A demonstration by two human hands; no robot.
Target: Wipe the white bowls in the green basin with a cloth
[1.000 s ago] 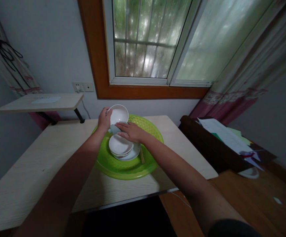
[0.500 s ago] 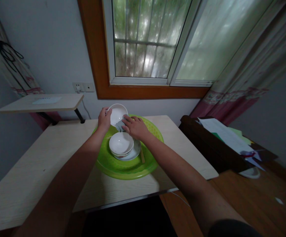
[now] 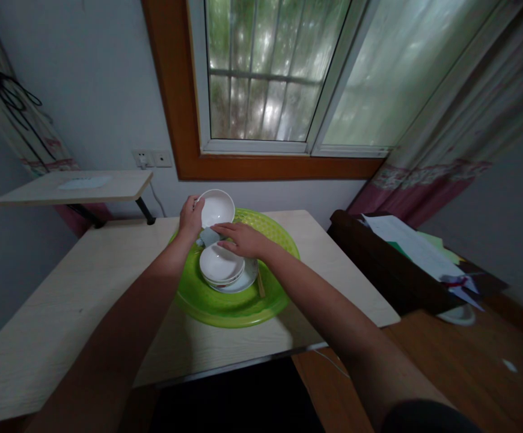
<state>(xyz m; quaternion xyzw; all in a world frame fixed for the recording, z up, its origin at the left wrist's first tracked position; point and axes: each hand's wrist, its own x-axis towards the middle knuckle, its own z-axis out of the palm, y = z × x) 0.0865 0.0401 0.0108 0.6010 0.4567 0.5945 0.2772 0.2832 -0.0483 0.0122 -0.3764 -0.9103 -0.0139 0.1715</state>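
White bowl [image 3: 219,207] tilted above a green tray [image 3: 237,321], grey cloth [image 3: 210,236] by it
Head view: stacked bowls [image 3: 220,263], a plate [image 3: 247,281] and wooden sticks [image 3: 261,285] sit in the tray on the bench [image 3: 108,261], nearer than the bowl; the left hand [image 3: 191,216] grips its left rim, the right hand [image 3: 243,239], outstretched, holds the cloth just below it; half a second ago, cloth and right hand were further right

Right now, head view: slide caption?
Left hand holds a white bowl tilted; right hand on a gray cloth at its near edge, over a green tray.
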